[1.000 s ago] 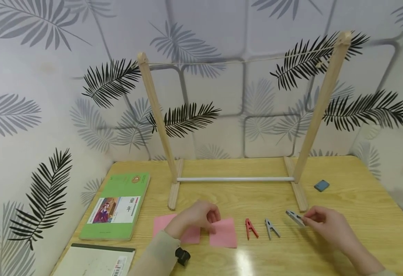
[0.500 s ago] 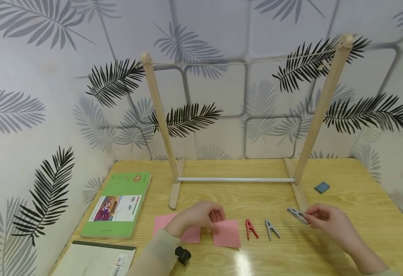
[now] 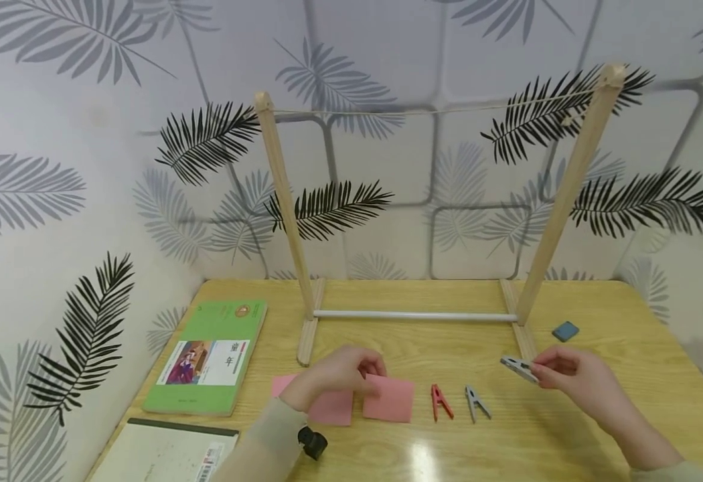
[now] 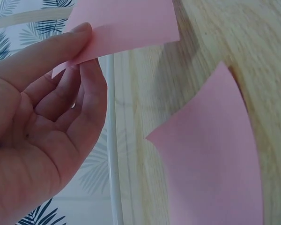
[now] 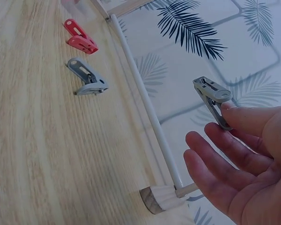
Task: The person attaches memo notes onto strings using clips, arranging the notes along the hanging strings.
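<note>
My left hand (image 3: pixel 341 376) pinches a pink paper square (image 3: pixel 389 399) by its edge between thumb and fingers; the left wrist view shows this paper (image 4: pixel 131 23) raised off the table. Another pink paper (image 3: pixel 333 406) lies on the table under my left forearm, partly hidden by it. My right hand (image 3: pixel 583 381) holds a grey clothespin (image 3: pixel 519 367) above the table, thumb and forefinger on its handle end, as the right wrist view shows for the clothespin (image 5: pixel 213 96). Between the hands lie a red clothespin (image 3: pixel 440 402) and a second grey clothespin (image 3: pixel 477 403).
Behind the hands stands a wooden frame (image 3: pixel 285 201) with a string (image 3: pixel 424 112) across its top and a white rod (image 3: pixel 414 315) low down. At the left lie a green book (image 3: pixel 207 361) and a pale notebook (image 3: pixel 165 455). A small blue block (image 3: pixel 565 331) sits at the right.
My left hand has lifted the pinched pink paper slightly. The right hand, still holding the grey clothespin, has risen a little. The head view has shifted slightly.
</note>
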`<control>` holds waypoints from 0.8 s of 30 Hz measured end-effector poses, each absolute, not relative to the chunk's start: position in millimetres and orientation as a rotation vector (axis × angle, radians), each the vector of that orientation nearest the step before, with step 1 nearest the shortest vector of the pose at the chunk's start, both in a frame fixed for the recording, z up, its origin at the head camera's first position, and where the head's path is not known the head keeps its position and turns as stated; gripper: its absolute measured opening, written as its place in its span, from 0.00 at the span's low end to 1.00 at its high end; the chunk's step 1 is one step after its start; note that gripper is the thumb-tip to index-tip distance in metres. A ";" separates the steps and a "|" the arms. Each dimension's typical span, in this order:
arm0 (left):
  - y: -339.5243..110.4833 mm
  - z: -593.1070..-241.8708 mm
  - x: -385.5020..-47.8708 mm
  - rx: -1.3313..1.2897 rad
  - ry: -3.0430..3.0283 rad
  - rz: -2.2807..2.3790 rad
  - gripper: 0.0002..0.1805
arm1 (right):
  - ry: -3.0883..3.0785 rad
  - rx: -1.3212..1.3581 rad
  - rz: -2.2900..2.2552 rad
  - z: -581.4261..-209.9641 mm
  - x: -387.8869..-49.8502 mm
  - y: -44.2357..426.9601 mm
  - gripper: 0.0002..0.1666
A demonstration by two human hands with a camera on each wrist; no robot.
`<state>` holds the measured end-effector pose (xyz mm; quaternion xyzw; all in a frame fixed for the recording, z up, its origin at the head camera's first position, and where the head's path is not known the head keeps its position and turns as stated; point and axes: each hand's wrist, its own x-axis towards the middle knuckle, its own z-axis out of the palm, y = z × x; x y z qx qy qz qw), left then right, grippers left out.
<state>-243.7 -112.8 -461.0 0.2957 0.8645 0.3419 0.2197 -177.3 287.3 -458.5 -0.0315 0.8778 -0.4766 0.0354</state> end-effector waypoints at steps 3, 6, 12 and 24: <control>-112.4 -455.9 -241.8 0.816 2.401 0.965 0.06 | 2.682 -0.129 -1.485 -452.6 -179.0 284.6 0.15; -110.9 -454.1 -240.1 0.828 2.395 0.987 0.05 | 2.662 -0.140 -1.512 -448.2 -179.7 283.3 0.15; -109.6 -456.7 -237.8 0.813 2.398 1.001 0.03 | 2.601 -0.120 -1.610 -445.6 -179.7 279.7 0.16; -112.6 -456.4 -242.5 0.751 2.464 1.033 0.02 | 2.478 -0.119 -1.800 -441.8 -181.4 275.5 0.17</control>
